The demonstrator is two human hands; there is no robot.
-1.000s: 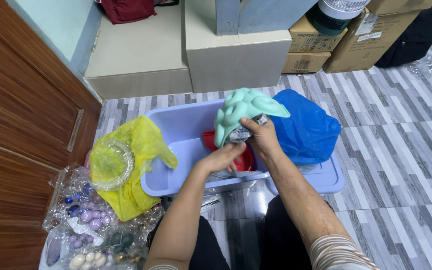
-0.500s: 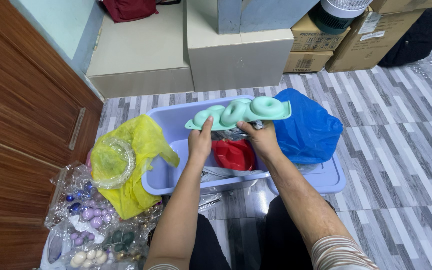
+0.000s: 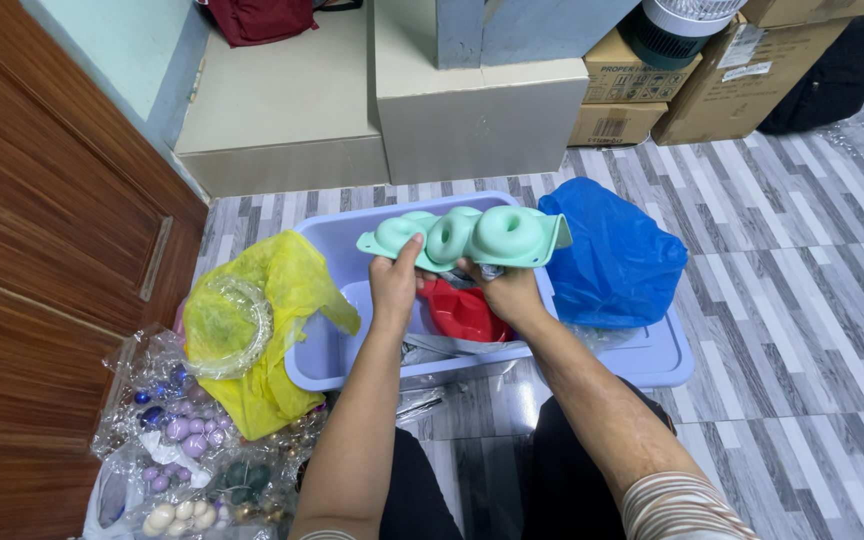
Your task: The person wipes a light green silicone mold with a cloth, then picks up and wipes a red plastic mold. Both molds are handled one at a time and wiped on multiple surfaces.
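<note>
The mint ring mould (image 3: 467, 237) in my fingers (image 3: 404, 262) looks like matt, smooth silicone. The lilac tub (image 3: 337, 355) is smooth plastic, the door (image 3: 42, 300) grained wood.

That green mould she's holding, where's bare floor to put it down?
Both hands hold the green mould over the lilac bin. Bare striped floor lies right of the blue bag. The left is crowded: the yellow bag and packets of beads.

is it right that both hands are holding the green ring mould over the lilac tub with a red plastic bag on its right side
Not quite: the bag on the tub's right side is blue, not red, as the head view shows. The rest holds: the left hand and right hand hold the green ring mould over the lilac tub.
</note>
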